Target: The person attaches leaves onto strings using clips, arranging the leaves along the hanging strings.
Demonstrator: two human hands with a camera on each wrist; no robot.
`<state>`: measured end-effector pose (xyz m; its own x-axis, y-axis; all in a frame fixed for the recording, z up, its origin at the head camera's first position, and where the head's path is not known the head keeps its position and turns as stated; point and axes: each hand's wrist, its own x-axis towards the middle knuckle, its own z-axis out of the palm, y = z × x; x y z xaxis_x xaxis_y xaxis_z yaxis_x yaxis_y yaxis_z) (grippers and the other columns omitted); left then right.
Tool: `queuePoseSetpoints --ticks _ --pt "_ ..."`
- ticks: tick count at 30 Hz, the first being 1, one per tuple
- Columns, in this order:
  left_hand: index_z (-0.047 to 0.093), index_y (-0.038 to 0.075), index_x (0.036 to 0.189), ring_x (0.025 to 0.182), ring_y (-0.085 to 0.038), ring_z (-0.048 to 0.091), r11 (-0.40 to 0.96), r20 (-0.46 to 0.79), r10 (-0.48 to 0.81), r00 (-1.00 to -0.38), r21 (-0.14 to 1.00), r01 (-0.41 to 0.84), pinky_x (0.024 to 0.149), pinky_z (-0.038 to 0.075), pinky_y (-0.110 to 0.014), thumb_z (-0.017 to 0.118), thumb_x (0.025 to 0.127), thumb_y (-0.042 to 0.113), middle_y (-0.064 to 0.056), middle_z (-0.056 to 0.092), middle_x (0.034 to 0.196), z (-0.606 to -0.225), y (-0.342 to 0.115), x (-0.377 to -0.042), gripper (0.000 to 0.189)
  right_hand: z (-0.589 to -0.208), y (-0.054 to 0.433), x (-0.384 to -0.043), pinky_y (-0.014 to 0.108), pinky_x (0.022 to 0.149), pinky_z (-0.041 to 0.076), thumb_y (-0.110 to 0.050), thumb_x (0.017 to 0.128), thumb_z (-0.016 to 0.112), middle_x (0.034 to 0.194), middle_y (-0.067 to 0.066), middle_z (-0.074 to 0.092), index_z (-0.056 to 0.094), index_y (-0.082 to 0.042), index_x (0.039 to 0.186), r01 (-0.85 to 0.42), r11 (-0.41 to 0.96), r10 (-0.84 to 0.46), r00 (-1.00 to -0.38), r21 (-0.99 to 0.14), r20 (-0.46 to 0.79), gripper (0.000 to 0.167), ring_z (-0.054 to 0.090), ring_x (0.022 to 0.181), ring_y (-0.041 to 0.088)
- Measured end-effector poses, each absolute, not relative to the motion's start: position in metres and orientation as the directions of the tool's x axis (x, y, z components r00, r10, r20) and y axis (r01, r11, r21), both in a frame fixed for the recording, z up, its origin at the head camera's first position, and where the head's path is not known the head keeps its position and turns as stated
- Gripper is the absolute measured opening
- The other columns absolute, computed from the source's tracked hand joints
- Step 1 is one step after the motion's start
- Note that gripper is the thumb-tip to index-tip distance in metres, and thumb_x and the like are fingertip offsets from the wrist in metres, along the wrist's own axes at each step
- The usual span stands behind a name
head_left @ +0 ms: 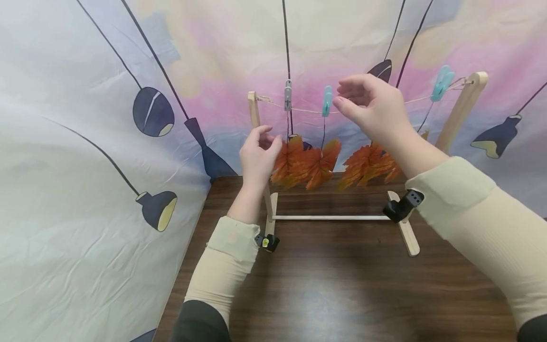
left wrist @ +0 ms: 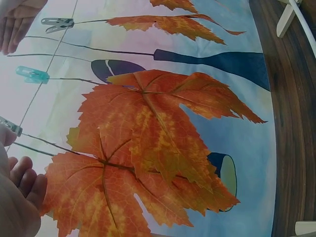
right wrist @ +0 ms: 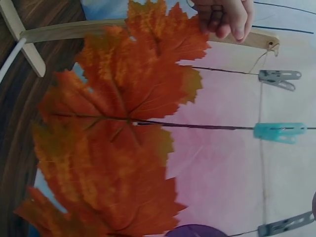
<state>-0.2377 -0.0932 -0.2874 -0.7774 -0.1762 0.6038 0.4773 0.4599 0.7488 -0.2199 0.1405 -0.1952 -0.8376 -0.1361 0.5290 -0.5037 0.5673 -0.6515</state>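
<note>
Several orange maple leaves (head_left: 316,164) hang by dark stems from clothespins on a string. My left hand (head_left: 258,154), fingers loosely bent, is beside the leftmost leaf; the left wrist view catches this hand (left wrist: 22,192) near a grey clothespin (left wrist: 10,126). Raised at the string, my right hand (head_left: 376,102) has thumb and fingers apart, just right of a turquoise clothespin (head_left: 326,101). Another grey clothespin (right wrist: 286,224) is by my right fingertip in the right wrist view; in the head view the hand hides it. Nothing shows in either hand.
The string runs between two wooden posts (head_left: 461,111), joined low down by a white rod (head_left: 331,217). The stand rests on a dark wooden table (head_left: 325,285). A second turquoise clothespin (head_left: 443,83) sits near the right post. Behind hangs a painted cloth (head_left: 231,47).
</note>
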Motion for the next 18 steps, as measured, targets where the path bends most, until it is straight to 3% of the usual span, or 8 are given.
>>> queuePoseSetpoints --ticks 10,18 --pt "0.063 0.005 0.111 0.077 -0.017 0.061 0.418 0.592 -0.172 -0.787 0.768 0.486 0.073 0.049 -0.027 0.068 0.084 0.017 -0.007 0.065 0.084 -0.292 -0.095 -0.235 0.03 -0.218 0.158 -0.217 0.018 0.083 0.043 -0.033 0.088 0.065 0.114 0.002 0.064 0.06 -0.013 0.123 -0.501 0.601 -0.155 -0.838 -0.623 0.523 0.04 0.062 0.098 0.011" --pt "0.063 0.006 0.113 0.078 -0.017 0.061 0.398 0.556 -0.176 -0.812 0.795 0.458 0.073 0.049 -0.027 0.069 0.084 0.017 -0.006 0.064 0.084 -0.301 -0.095 -0.232 0.031 -0.238 0.173 -0.214 0.015 0.078 0.043 -0.03 0.088 0.066 0.112 0.004 0.065 0.061 -0.012 0.121 -0.488 0.603 -0.123 -0.838 -0.63 0.532 0.038 0.056 0.087 -0.011"
